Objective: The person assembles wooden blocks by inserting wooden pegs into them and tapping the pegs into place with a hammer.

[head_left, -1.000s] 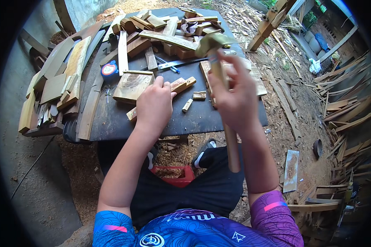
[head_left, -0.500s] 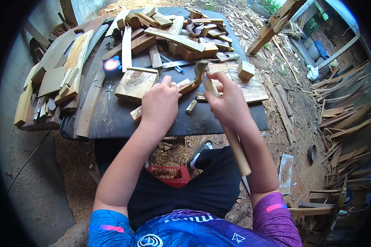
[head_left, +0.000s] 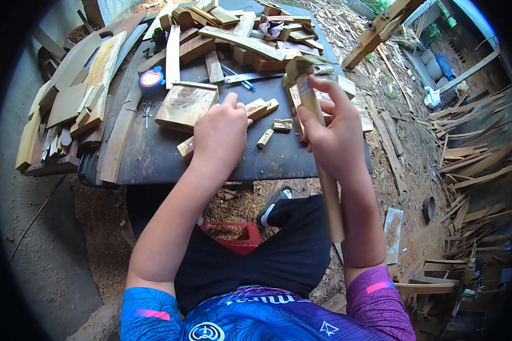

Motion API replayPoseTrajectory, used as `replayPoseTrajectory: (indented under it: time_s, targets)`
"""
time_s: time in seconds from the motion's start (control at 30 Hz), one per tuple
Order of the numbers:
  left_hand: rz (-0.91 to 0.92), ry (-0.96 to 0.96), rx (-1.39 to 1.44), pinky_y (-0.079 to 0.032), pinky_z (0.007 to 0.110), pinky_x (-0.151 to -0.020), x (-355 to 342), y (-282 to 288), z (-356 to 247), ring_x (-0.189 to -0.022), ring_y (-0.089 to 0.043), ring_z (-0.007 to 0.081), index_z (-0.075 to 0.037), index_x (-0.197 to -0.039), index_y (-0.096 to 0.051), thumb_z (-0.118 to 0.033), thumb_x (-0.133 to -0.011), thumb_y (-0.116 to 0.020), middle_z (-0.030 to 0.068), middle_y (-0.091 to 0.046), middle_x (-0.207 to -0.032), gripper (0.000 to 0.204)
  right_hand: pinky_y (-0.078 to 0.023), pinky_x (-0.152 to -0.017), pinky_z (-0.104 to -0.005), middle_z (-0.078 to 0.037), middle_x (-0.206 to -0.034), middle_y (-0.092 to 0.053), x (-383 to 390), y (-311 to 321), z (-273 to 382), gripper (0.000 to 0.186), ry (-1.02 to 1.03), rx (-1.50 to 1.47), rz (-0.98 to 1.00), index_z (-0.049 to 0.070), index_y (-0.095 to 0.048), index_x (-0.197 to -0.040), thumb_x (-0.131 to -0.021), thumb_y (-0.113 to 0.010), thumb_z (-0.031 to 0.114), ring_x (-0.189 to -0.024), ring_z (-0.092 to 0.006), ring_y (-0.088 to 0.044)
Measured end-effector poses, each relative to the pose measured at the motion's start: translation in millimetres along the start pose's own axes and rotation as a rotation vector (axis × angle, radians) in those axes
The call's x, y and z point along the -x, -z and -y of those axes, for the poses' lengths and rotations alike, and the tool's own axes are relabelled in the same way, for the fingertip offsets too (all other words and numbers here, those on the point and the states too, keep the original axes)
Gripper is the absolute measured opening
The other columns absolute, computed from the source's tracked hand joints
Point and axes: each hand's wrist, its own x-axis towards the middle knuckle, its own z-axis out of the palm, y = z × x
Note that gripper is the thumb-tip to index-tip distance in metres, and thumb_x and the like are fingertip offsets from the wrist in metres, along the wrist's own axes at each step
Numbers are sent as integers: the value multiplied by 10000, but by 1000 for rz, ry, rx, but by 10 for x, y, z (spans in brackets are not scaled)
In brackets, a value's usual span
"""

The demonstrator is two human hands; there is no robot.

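Observation:
My left hand (head_left: 221,132) is closed round a narrow wooden strip (head_left: 261,108) lying slantwise on the dark table, its two ends showing past my fist. In my right hand (head_left: 334,126) is a hammer (head_left: 331,210), gripped high on its pale wooden handle. The metal hammer head (head_left: 305,69) is raised above a wooden board at the right, off to the right of the strip. Two small wood offcuts (head_left: 265,138) lie in front of the strip. A thick wooden block (head_left: 188,106) sits just left of my left hand.
Scrap wood is heaped at the table's (head_left: 153,170) far side. A blue tape measure (head_left: 152,79) and a metal ruler (head_left: 250,77) lie nearer. Boards (head_left: 65,108) lean at the left. A wooden post (head_left: 375,40) rises at far right, and a red stool (head_left: 233,236) stands below.
My right hand has lifted the hammer away from the strip and shifted it right. My left hand keeps its hold. One offcut, partly hidden before, shows fully.

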Motion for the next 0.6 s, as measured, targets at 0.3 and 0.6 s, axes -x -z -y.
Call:
replayPoseTrajectory:
  time_s: [0.3, 0.6]
  targets:
    - [-28, -7, 47, -576, 463, -736, 33, -20, 36, -855, -704, 346, -14, -970, -670, -230, -939, -723, 135, -617, -976, 224, -511, -548, -249, -56, -825, -703, 54, 16, -175, 528, -49, -8, 88, 46, -564, -1427, -920, -710, 50, -640, -95, -633]
    - [34, 26, 57, -541, 454, -740, 713, 759, 216, -856, -678, 330, -66, -1129, -719, -195, -925, -734, 105, -600, -955, 241, -581, -761, -389, -138, -1032, -686, 154, 223, 92, 598, 731, 480, -130, 49, -642, -1353, -769, -768, 11, -919, -309, -713]
